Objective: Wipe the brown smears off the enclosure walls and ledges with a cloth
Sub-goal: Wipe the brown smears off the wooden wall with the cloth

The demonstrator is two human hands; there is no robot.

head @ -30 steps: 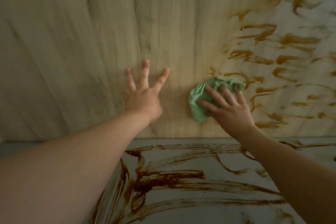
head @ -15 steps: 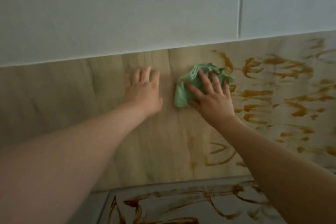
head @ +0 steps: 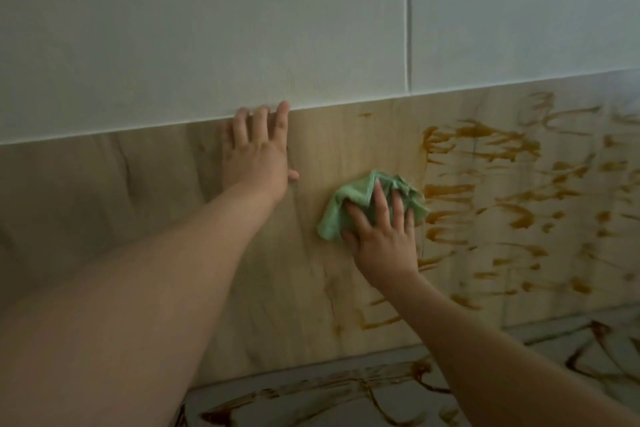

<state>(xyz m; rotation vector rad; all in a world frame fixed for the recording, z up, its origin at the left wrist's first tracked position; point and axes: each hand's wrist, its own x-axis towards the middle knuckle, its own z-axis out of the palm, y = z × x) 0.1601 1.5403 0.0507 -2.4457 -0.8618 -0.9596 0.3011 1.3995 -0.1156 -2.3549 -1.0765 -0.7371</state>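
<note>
A crumpled green cloth (head: 341,210) lies flat against the wood-grain wall panel (head: 145,184). My right hand (head: 382,236) presses it there with straight, spread fingers. Brown smears (head: 491,163) cover the panel to the right of the cloth, and the part left of it looks clean. My left hand (head: 258,152) rests flat on the panel, its fingertips at the panel's top edge. Darker brown smears (head: 311,392) streak the pale ledge (head: 460,371) below the panel.
Above the wood panel runs a pale grey wall (head: 207,28) with a vertical seam (head: 408,17). My two forearms cross the lower half of the view.
The view has tilted up, so the grey upper wall shows. My left hand slid up to the panel's top edge. My right hand rubbed the cloth up, then back down and right.
</note>
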